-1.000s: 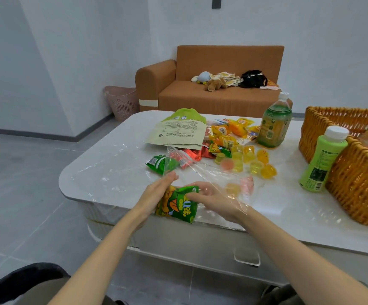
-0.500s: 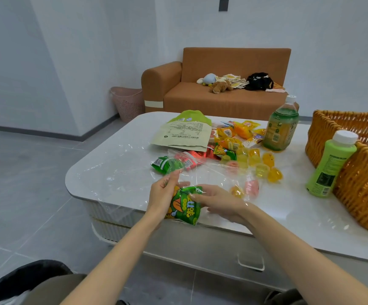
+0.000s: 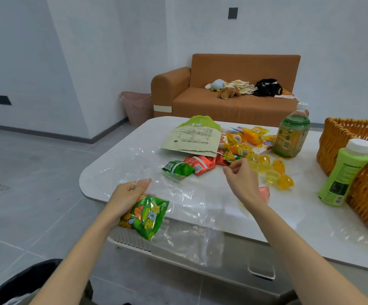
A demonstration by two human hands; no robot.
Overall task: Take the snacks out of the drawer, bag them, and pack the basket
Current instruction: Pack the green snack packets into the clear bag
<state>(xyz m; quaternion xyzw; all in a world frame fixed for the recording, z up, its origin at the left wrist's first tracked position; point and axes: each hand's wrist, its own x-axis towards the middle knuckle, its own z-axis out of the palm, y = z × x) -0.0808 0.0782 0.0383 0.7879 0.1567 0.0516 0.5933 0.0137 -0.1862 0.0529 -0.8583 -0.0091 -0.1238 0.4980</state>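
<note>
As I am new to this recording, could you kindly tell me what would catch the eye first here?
The left hand grips a green snack packet at the near edge of the white table, amid clear plastic. Behind it, a colourful heap of snacks fills the table's middle, and the right hand hovers over it. A wicker basket stands at the right, a light green bottle beside it.
</note>
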